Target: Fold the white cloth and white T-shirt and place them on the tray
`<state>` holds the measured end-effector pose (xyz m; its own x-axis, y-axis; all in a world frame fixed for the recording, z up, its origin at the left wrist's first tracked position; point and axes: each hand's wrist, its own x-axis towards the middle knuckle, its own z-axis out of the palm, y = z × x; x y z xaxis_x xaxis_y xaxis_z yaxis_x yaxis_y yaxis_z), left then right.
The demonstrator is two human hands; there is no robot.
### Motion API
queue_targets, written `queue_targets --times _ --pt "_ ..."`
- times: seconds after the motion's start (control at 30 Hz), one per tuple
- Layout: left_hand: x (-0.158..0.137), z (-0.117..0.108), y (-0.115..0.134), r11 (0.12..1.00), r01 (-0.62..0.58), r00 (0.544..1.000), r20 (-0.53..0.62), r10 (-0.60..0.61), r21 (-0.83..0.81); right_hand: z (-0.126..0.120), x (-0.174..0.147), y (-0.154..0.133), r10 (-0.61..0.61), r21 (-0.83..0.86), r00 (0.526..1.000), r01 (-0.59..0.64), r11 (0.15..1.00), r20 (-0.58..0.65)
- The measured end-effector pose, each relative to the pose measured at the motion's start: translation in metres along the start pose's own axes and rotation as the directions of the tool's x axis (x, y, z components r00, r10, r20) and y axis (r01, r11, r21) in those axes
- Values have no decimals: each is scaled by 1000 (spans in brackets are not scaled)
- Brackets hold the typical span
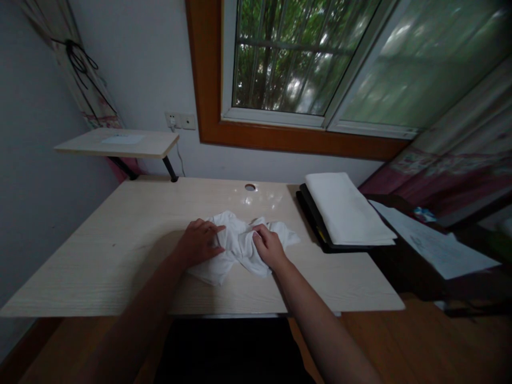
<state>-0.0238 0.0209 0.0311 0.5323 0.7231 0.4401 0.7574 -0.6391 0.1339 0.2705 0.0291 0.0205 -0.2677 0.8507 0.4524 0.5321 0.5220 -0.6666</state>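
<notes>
A crumpled white cloth (240, 242) lies bunched on the pale wooden desk (120, 256), spread between my two hands. My left hand (200, 242) curls around the cloth's left side, its thumb and fingers apart with folds of cloth between them. On the other side, my right hand (268, 244) pinches the cloth between thumb and bent fingers. Part of the cloth is hidden beneath both hands.
At the desk's back right sits a white folded sheet (348, 208) on a black folder-like stack (308, 213). A raised shelf (120, 144) stands at the back left. Papers (432, 240) lie on a dark surface to the right. A window (296, 58) is behind.
</notes>
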Motion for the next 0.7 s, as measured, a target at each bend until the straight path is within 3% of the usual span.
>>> queue_targets --times 0.2,0.3,0.37,0.43,0.53,0.63,0.7 --pt "0 7 2 992 21 1000 -24 -18 121 -2 -2 -6 -80 19 997 79 997 22" --pt "-3 7 -4 986 156 985 -81 -151 53 -2 -3 -5 -100 -5 995 100 995 -29" --pt "-6 5 -7 951 308 942 -128 -310 -34 -2 -3 -4 -94 -34 993 92 995 -75" --pt "-8 -1 -9 874 465 856 -183 -484 -139 -3 -4 -4 -78 -66 988 70 995 -135" --pt "-10 -12 -9 739 615 654 -347 -672 -274 -4 -3 -5 -73 -107 967 48 993 -246" --pt "-10 -21 -8 660 646 461 -493 -738 -383 -6 -2 -6 -83 -133 947 43 990 -311" --pt "-10 -23 -9 641 626 382 -541 -749 -445 -7 -1 -6 -89 -133 946 49 990 -313"
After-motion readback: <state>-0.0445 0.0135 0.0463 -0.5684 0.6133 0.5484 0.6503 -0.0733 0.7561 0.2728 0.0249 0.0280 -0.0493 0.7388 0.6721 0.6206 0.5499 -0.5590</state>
